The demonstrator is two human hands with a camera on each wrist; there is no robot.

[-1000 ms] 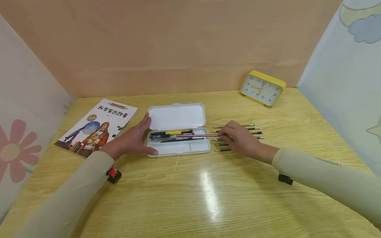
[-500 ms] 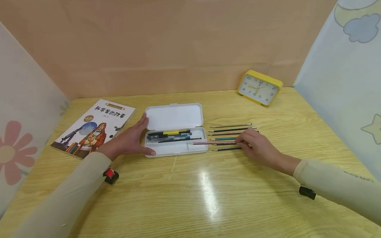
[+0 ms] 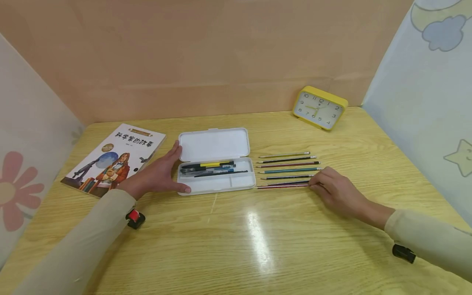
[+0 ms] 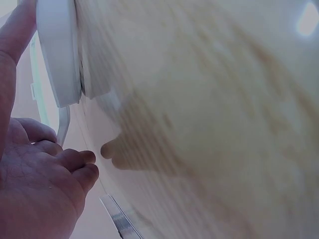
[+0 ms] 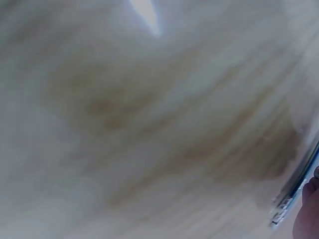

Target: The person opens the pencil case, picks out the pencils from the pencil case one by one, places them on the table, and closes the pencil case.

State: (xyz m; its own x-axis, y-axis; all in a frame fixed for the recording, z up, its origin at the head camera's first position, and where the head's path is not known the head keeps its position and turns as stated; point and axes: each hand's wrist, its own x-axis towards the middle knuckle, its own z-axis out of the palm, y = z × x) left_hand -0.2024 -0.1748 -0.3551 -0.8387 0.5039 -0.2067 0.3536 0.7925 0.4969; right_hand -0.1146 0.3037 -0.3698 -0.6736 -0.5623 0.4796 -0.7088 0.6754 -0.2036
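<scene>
A white pencil case lies with its lid folded back, holding pens and a thin dark stick. My left hand rests at its left side, thumb on the front edge and forefinger by the lid. In the left wrist view the other fingers curl loosely beside the case. My right hand pinches the right end of a red pencil, low at the front of a row of pencils. The right wrist view shows only a bit of this hand and blurred pencils.
A book with an illustrated cover lies left of the case, close to my left forearm. A yellow alarm clock stands at the back right. Walls enclose the wooden table at the back and both sides.
My right hand has carried the red pencil away from the case, right and toward me, to the front of the pencil row. My left hand keeps its place at the case.
</scene>
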